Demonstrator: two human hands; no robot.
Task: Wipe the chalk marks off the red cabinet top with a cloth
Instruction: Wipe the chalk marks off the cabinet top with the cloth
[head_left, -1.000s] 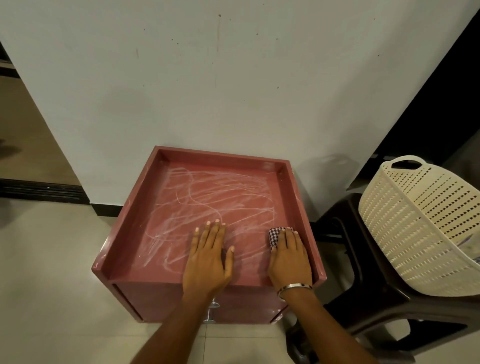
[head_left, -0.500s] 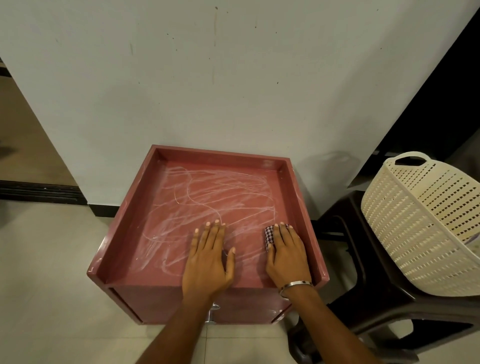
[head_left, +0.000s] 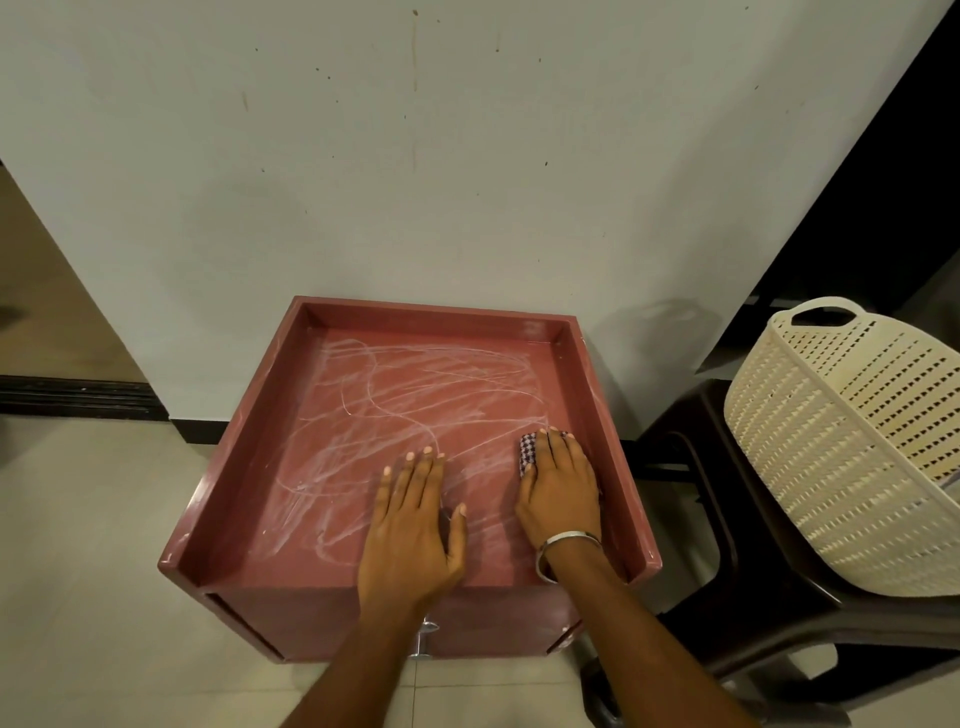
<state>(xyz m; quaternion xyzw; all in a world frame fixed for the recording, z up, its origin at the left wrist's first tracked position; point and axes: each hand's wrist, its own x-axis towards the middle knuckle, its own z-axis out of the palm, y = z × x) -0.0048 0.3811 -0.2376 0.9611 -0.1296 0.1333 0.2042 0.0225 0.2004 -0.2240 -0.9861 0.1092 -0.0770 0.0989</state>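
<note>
A low red cabinet with a raised rim stands against the wall. White chalk scribbles cover most of its sunken top. My left hand lies flat on the top near the front, fingers straight and spread. To its right, my right hand presses a small folded checkered cloth onto the top with straight fingers. Only the cloth's left edge shows past my fingers. A metal bangle circles my right wrist.
A cream perforated plastic basket sits on a dark brown plastic stool just right of the cabinet. The pale wall rises directly behind. Beige floor tiles stretch to the left and front.
My right hand with the cloth has slid slightly left and forward on the cabinet top. My left hand has stayed in place.
</note>
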